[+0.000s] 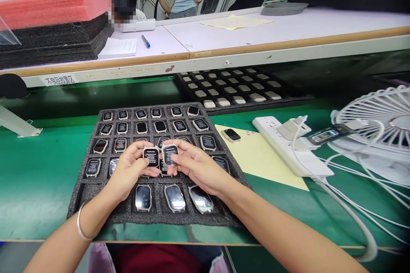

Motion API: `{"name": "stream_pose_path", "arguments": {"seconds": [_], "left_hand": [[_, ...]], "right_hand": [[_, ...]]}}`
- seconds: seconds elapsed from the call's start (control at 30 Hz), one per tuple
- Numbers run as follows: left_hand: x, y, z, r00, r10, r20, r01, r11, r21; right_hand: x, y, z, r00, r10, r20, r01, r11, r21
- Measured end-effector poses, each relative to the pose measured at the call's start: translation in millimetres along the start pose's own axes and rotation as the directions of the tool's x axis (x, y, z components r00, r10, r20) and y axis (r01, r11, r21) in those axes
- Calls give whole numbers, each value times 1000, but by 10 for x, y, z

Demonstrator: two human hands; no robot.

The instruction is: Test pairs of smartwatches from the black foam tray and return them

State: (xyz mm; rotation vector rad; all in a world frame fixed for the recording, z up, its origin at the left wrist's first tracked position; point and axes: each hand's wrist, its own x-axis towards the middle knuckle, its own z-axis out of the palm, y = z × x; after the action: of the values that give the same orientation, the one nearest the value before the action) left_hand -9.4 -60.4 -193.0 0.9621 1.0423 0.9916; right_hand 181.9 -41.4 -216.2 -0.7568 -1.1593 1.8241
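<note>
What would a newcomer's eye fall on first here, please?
Probably the left hand and right hand, each holding a lit watch above the black tray near the middle. Then, the white fan at the right edge and the red foam at upper left.

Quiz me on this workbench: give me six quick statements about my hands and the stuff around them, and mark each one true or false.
1. The left hand holds one watch and the right hand holds another watch. True.
2. The bracelet is on the right wrist. False: it is on the left wrist.
3. A loose watch lies on the yellow paper. True.
4. The fan stands to the left of the foam tray under the hands. False: it stands to the right of it.
5. Both held watches have blank screens. False: both screens show white text.
6. A pen lies on the raised shelf. True.
</note>
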Motion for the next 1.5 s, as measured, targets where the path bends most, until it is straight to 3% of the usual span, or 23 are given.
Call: {"name": "stream_pose_path", "arguments": {"seconds": [0.8, 1.17, 1.5], "left_hand": [[24, -56, -20, 998, 42, 44, -43, 999, 27], [-6, -15, -8, 998, -15, 64, 15, 1000, 2], [28, -64, -16, 974, 220, -53, -209, 964, 164]], "right_hand": [[-18, 9, 6, 1000, 26, -14, -28, 996, -86], [-10, -3, 11, 996, 81, -46, -78, 994, 75], [-25, -19, 22, 995, 93, -20, -92, 995, 39]]}}
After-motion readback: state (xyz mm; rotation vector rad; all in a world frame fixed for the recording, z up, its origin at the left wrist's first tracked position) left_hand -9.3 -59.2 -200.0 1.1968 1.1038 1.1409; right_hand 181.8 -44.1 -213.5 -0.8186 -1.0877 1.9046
